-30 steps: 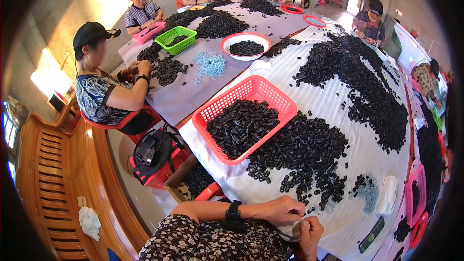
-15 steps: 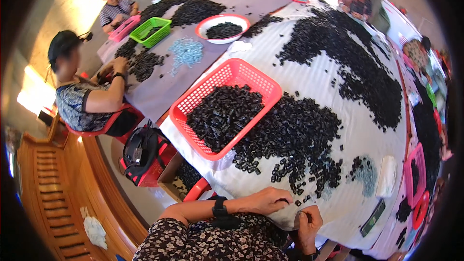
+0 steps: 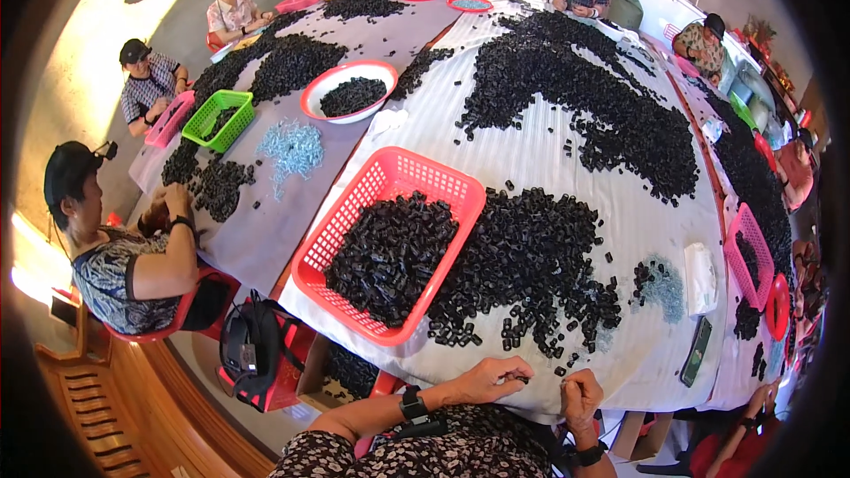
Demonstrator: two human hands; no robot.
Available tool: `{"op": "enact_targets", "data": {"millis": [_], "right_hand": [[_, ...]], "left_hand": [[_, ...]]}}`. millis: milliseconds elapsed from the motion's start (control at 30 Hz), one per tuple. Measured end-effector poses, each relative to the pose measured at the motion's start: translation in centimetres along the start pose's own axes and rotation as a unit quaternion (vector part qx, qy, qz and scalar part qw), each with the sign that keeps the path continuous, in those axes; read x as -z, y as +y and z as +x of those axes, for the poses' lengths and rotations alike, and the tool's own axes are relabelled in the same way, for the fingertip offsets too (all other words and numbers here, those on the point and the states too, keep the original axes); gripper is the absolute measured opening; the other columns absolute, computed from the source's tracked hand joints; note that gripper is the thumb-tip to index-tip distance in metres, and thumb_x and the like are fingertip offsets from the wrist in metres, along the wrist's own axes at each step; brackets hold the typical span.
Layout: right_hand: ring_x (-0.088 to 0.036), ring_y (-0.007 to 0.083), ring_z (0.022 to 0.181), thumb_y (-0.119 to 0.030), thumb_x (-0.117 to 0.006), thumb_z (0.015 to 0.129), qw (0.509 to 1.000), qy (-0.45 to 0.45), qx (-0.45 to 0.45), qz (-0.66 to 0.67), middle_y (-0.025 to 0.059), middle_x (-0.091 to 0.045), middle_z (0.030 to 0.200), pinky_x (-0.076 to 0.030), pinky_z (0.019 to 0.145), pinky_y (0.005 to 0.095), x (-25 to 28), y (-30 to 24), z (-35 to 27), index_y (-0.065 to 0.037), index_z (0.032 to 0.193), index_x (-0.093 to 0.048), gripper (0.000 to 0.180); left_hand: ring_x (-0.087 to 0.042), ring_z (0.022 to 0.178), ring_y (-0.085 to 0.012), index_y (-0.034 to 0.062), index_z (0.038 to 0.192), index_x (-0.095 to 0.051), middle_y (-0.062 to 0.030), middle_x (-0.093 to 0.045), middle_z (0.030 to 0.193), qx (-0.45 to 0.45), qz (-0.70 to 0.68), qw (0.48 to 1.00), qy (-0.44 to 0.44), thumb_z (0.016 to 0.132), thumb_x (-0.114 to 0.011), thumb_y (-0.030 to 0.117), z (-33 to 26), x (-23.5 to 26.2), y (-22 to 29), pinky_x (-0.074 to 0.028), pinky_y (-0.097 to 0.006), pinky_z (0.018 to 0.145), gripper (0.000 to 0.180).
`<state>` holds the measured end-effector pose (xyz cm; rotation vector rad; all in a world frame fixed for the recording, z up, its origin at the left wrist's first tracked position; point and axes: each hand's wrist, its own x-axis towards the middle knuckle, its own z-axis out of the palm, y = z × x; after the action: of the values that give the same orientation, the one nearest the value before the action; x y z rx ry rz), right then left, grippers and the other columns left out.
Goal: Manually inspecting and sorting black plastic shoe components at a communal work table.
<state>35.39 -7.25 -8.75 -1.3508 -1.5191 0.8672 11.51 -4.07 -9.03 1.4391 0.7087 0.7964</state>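
My left hand (image 3: pixel 490 382), with a dark band at the wrist, is closed at the table's near edge. Its thumb and fingertips pinch a small black plastic piece (image 3: pixel 521 379). Just to its right, my right hand (image 3: pixel 582 400) is also closed, finger and thumb pressed together. Whatever lies in that pinch is too small to make out. Beyond both hands spreads a loose pile of black plastic pieces (image 3: pixel 531 257) on the white cloth (image 3: pixel 633 257). A red plastic basket (image 3: pixel 316 270) heaped with more of these pieces stands to the left of that pile.
Clear bluish bits (image 3: pixel 664 294), a white packet (image 3: pixel 700 279) and a phone (image 3: pixel 696 352) lie to the right. Farther off are a larger black heap (image 3: pixel 575 80), a red-rimmed basin (image 3: pixel 382 71) and a green basket (image 3: pixel 239 128). Several people sit around the table.
My view has swung, so the table's far side and more people show. My hands stay close together at the near edge, both still closed; the black piece in my left hand now shows.
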Motion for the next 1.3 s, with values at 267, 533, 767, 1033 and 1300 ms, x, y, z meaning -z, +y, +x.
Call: {"op": "enact_targets", "data": {"millis": [267,533,767,1033,1300], "right_hand": [[-0.048,0.0104,0.057,-0.005,-0.053,0.081,0.999,0.029,-0.016,0.033,0.0051,-0.054,0.067,-0.039,0.053,0.0235,-0.6,0.2,0.0,-0.001,0.077,-0.057,0.007],[-0.045,0.0063,0.057,-0.005,-0.056,0.081,0.996,-0.029,-0.036,0.08,0.0012,-0.051,0.066,-0.036,0.052,0.0215,-0.2,0.6,-0.3,-0.001,0.077,-0.057,0.006],[-0.043,0.0031,0.057,-0.007,-0.055,0.084,0.991,-0.066,-0.06,0.1,-0.0021,-0.051,0.064,-0.035,0.052,0.0195,0.3,-0.6,0.9,-0.001,0.081,-0.056,0.007],[-0.048,0.0042,0.054,-0.009,-0.056,0.081,0.969,-0.193,-0.145,0.054,-0.0005,-0.056,0.063,-0.037,0.048,0.0201,1.7,-2.7,3.9,-0.002,0.076,-0.057,0.009],[-0.049,0.0035,0.057,-0.009,-0.057,0.083,0.97,-0.236,-0.052,0.004,-0.001,-0.055,0.065,-0.038,0.051,0.019,2.4,-7.2,5.6,-0.003,0.078,-0.058,0.008]], "left_hand": [[-0.055,0.085,-0.0075,0.0011,0.104,-0.057,-0.0027,-0.061,0.091,0.029,-0.033,0.999,-0.002,0.085,-0.062,0.005,-0.1,0.1,-0.4,-0.044,-0.023,0.075,0.02],[-0.055,0.084,-0.0079,0.001,0.104,-0.056,-0.0025,-0.061,0.09,0.067,-0.001,0.998,-0.013,0.086,-0.061,0.007,-0.2,0.2,0.9,-0.045,-0.023,0.076,0.019],[-0.054,0.075,-0.0055,0.0027,0.102,-0.057,-0.0003,-0.059,0.079,0.003,0.033,0.999,0.028,0.087,-0.061,0.009,-0.3,-0.4,0.1,-0.044,-0.022,0.067,0.017],[-0.055,0.076,-0.0055,0.0024,0.103,-0.055,0.0001,-0.06,0.081,-0.022,0.0,0.999,0.029,0.088,-0.06,0.008,0.0,-0.5,-0.7,-0.045,-0.022,0.068,0.016],[-0.057,0.078,-0.0066,0.0014,0.103,-0.055,-0.0011,-0.06,0.083,-0.053,-0.028,0.997,0.045,0.089,-0.057,0.006,-0.3,-0.9,-1.3,-0.047,-0.023,0.071,0.015]]}}
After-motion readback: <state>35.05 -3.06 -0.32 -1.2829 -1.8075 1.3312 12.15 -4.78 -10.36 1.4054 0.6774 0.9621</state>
